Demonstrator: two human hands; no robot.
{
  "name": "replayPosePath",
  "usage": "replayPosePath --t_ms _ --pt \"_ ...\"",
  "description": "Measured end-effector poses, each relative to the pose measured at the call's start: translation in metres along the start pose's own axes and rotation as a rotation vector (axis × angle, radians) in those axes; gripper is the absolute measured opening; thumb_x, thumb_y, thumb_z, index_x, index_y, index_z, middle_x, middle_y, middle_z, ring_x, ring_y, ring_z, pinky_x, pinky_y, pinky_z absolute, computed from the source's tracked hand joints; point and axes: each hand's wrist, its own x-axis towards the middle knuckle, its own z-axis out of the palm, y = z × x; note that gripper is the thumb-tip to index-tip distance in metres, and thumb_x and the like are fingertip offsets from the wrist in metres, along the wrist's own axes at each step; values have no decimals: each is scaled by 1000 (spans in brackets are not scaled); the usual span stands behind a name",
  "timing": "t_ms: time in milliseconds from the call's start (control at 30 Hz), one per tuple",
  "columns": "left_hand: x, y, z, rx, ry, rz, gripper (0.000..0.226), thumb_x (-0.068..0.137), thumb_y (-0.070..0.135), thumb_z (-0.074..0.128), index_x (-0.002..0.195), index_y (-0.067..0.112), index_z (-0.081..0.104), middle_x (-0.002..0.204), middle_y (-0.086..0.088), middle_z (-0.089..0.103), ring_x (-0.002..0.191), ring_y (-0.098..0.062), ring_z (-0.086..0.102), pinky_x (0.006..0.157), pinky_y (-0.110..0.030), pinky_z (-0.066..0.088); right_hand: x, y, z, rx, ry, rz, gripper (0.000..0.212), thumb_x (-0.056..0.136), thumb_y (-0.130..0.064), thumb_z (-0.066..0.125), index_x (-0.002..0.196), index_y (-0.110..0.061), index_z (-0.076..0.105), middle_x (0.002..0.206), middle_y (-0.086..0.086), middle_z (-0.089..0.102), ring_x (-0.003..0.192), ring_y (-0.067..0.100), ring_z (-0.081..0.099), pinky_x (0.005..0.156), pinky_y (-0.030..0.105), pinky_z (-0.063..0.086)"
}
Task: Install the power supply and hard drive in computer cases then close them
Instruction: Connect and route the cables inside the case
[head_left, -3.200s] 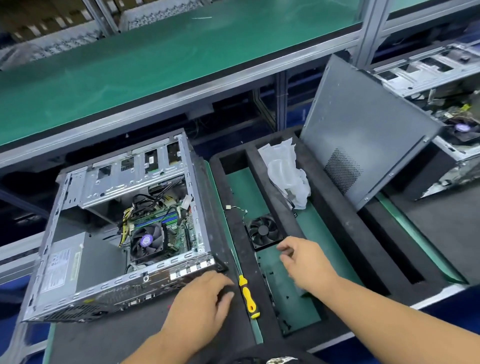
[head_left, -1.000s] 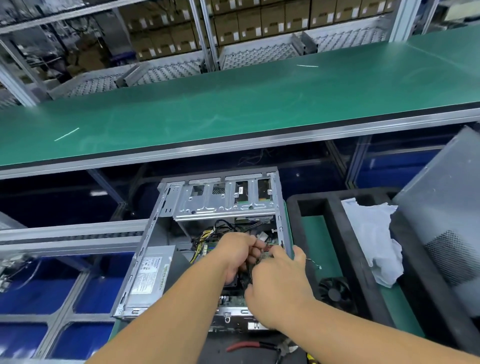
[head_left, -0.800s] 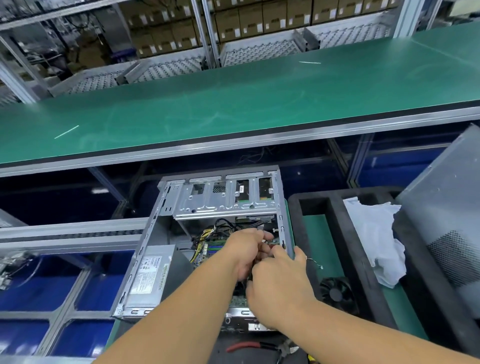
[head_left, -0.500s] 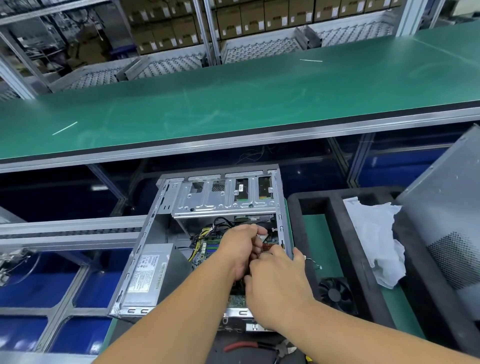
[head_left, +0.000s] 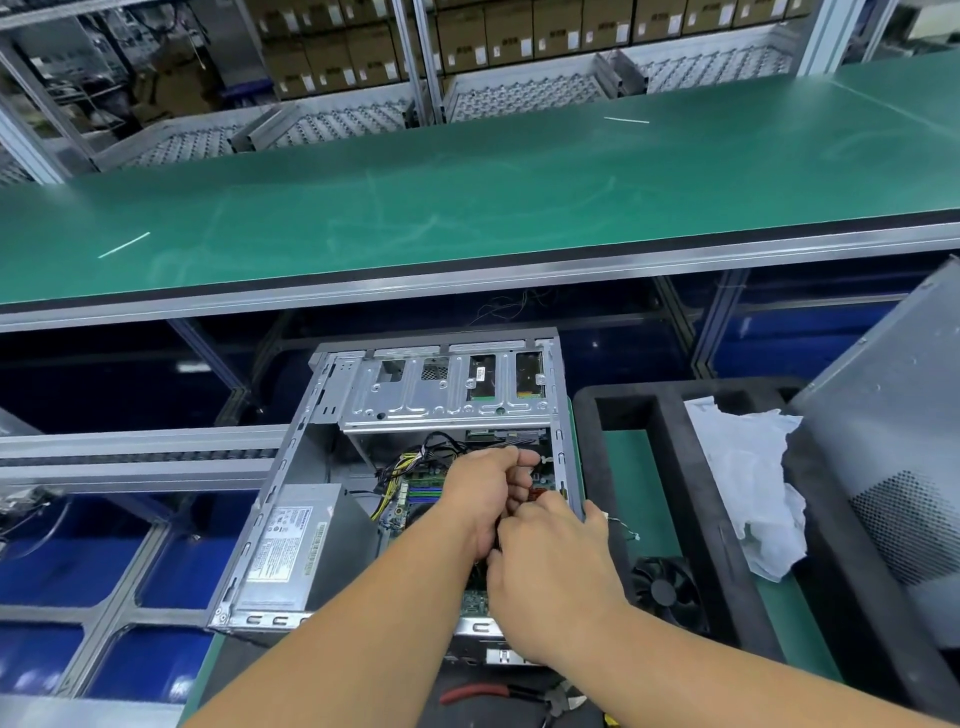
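Observation:
An open silver computer case (head_left: 332, 395) lies on its side in front of me, with a grey power supply (head_left: 296, 545) seated in its near left corner. A metal drive cage (head_left: 441, 387) spans the far end, and a drive shows through its slots. Both hands work inside the case at its right wall. My left hand (head_left: 483, 493) has curled fingers around a cable connector beside a bundle of black and yellow cables (head_left: 415, 460). My right hand (head_left: 550, 561) sits just below it, fingers curled on something I cannot make out.
A black foam tray (head_left: 675, 467) to the right holds a white plastic bag (head_left: 748, 478) and a loose black fan (head_left: 670, 592). The grey side panel (head_left: 893, 467) leans at far right. Red-handled pliers (head_left: 498, 693) lie near me. A green conveyor (head_left: 467, 182) runs behind.
Since 3.2 s ago both hands left the table and tray and reached into the case. Over the last second they stay at the right wall, only shifting slightly on the connector.

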Motion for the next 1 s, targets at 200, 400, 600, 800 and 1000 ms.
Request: replayPosePath --t_ms 200,400,600,800,1000 --pt "2 0 1 -102 -68 -25 32 108 18 46 102 1 72 67 -5 66 53 -11 52 56 -24 40 0 0 2 2 6 10 29 88 -43 42 100 -29 65 109 -10 59 117 17 43 111 54 25" --pt "-1 1 2 23 -26 49 31 108 20 48 96 5 72 65 -4 68 49 -11 50 44 -20 39 -2 2 4 70 41 28 21 95 -42 50 102 -30 66 109 -14 60 123 10 42 117 51 26" --pt "-3 7 -10 -33 -147 -48 37 106 24 44 98 3 74 70 -9 68 54 -15 51 57 -27 39 2 6 5 154 87 29 21 100 -41 56 81 -32 57 101 -16 57 116 9 42 112 46 31" --pt "-16 17 -63 845 -176 253 18 86 16 59 84 24 75 72 7 72 61 -16 56 52 -27 49 21 27 -16 473 136 43 29 95 -49 65 67 -47 59 82 -16 58 98 11 43 89 40 36" --pt "-16 21 -64 1375 -157 488 32 86 43 76 114 34 65 91 9 66 82 -15 63 73 -32 51 50 32 -26 583 95 62 21 94 -50 67 74 -42 70 66 -22 66 75 6 55 99 46 48"
